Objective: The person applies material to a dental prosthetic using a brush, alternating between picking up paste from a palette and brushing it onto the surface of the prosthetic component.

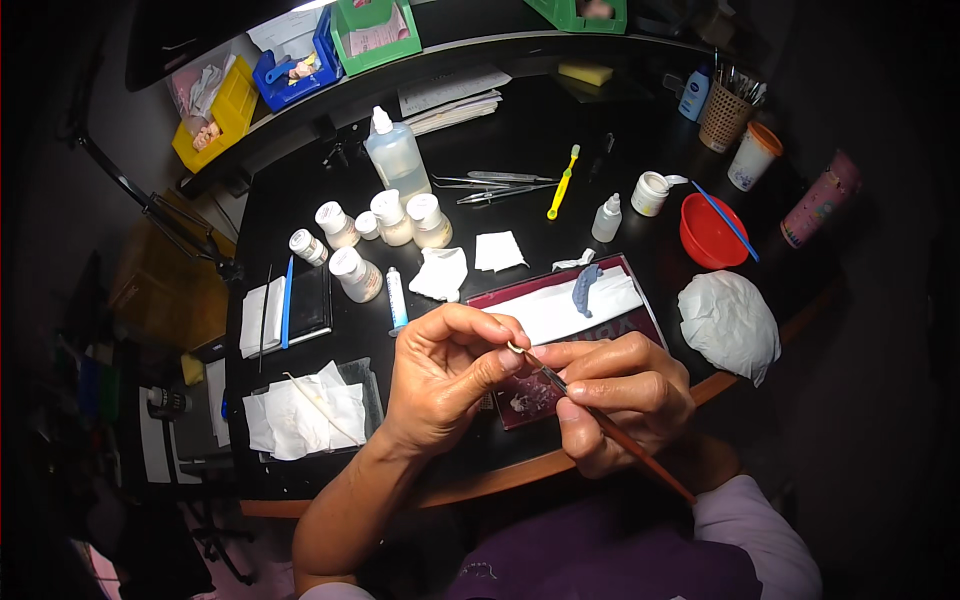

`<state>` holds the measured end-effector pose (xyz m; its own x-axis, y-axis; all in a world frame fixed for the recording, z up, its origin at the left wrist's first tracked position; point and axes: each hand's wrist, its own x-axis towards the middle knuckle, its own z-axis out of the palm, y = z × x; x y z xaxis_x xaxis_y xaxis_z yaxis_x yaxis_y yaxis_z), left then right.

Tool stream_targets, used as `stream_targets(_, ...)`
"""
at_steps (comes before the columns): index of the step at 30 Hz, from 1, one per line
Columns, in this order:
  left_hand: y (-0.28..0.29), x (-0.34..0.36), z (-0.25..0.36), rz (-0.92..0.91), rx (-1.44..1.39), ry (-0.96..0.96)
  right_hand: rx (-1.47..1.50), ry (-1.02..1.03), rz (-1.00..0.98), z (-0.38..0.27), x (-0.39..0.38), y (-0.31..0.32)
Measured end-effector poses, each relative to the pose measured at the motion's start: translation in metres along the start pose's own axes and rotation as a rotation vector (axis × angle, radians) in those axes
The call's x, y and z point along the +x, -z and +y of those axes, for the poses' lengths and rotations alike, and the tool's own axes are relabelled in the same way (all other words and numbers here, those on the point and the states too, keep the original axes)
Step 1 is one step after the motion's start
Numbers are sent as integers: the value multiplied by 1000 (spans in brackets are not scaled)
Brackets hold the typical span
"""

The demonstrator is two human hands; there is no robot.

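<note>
My left hand [450,375] pinches a tiny off-white piece [516,349] between thumb and fingertips. My right hand [620,400] is closed on a fine brush [630,441] with a wooden handle and metal ferrule; its tip meets or nearly meets the small piece. Both hands are close together over a maroon tray [646,330], which holds a folded white paper [535,312] and a blue-grey moulded piece [585,290]. The tray's middle is partly hidden by my hands.
Around them are white jars [355,275], bottles [395,155], tweezers [495,195], a yellow toothbrush [561,185], a red bowl [707,233], crumpled paper [728,325], a paper-covered pad [305,415], a brush cup [722,117] and coloured bins [210,113]. A lamp arm [135,190] rises at left.
</note>
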<state>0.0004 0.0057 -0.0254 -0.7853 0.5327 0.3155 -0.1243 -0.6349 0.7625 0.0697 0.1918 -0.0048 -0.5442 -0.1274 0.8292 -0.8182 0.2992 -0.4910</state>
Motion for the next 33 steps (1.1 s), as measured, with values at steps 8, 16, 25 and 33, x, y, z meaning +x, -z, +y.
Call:
stream_targets(8, -4, 1, 4, 92, -25, 79, 169, -97, 186, 13, -6, -9)
stream_targets(16, -4, -1, 9, 177, -23, 136, 382, -254, 243, 13, -9, -16)
stream_targets(25, -3, -1, 8, 196, -19, 150, 440, -319, 251, 12, -9, -17)
stream_targets(33, -3, 0, 8, 186, -31, 166, 357, -258, 237, 14, -11, -15)
